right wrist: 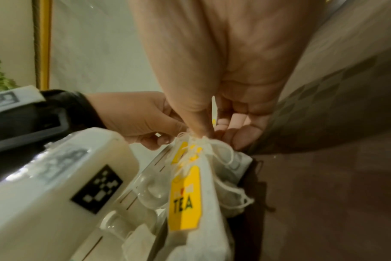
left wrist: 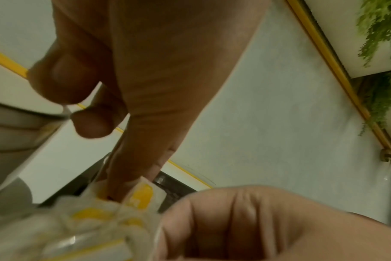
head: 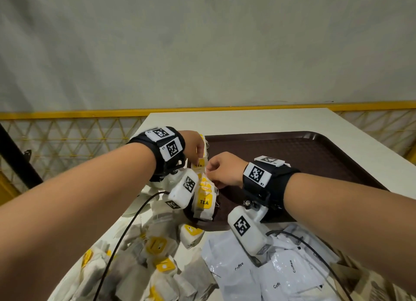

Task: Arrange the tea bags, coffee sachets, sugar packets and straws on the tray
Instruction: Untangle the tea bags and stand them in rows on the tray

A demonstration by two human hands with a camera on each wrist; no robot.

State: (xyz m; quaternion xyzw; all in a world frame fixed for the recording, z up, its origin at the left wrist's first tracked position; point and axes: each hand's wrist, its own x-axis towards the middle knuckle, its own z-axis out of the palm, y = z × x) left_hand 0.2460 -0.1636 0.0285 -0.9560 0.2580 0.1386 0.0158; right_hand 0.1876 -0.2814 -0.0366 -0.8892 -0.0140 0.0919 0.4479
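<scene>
A cluster of white tea bags (head: 203, 201) with yellow TEA tags hangs over the near left corner of the dark brown tray (head: 292, 152). My right hand (head: 221, 172) pinches the top of that cluster (right wrist: 190, 194) by its strings and tags. My left hand (head: 197, 149) is just left of it, fingers curled on a tea bag tag (left wrist: 141, 196) in the same bunch. More tea bags (head: 157, 246) lie heaped on the white table at the near left. White coffee sachets (head: 281, 276) lie at the near right.
The tray's far and right parts are bare brown surface. The white table (head: 247, 120) ends at a yellow lattice railing (head: 67, 138) behind and left. Black cables (head: 126, 233) run from both wrist cameras across the piles. A clear plastic holder (right wrist: 145, 190) sits under the cluster.
</scene>
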